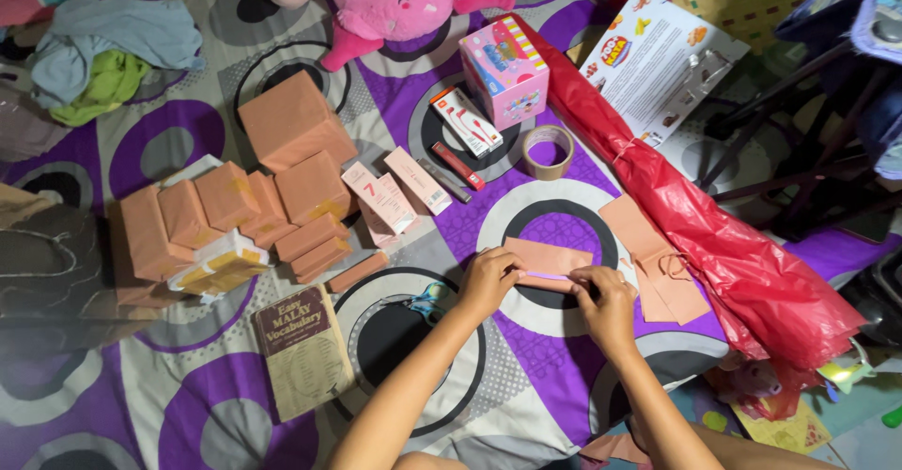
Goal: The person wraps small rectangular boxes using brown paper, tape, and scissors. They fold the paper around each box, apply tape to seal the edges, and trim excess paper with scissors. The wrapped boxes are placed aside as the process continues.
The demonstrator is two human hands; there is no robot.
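Hands both pinching the small brown-paper parcel (547, 265) on the purple sheet (526, 376), left hand (489, 282) and right hand (606, 305). Wrapped stack (244, 211) done beside me, few small boxes (395, 193) still bare.

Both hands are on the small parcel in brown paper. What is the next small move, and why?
Probably press the flap flat with the left hand and tape it. The parcel lies half folded under both hands, the right hand pinches its edge, and the tape roll lies apart, above it.
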